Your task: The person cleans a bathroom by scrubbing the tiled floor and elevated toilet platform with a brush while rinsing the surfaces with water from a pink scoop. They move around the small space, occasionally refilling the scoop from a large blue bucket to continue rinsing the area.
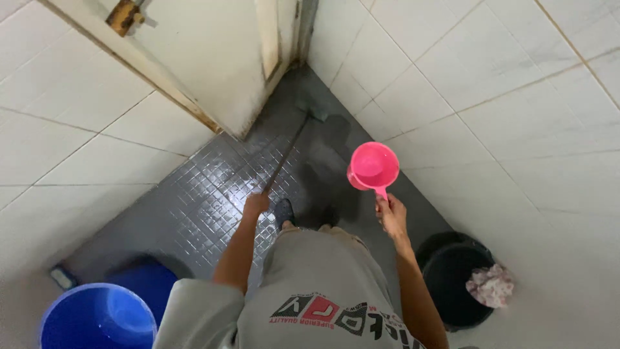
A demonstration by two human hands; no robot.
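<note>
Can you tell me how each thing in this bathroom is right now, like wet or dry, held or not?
Left hand: grips the long brush handle.
Right hand: holds the pink scoop upright.
Grey floor: wet, shiny.
Blue bucket: upright, open.
Black bucket: upright; crumpled cloth on rim.
Door: cannot tell.

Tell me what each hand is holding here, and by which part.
The left hand grips the upper end of a long thin pole that reaches to the floor corner. The right hand holds a pink dipper by its short handle.
</note>
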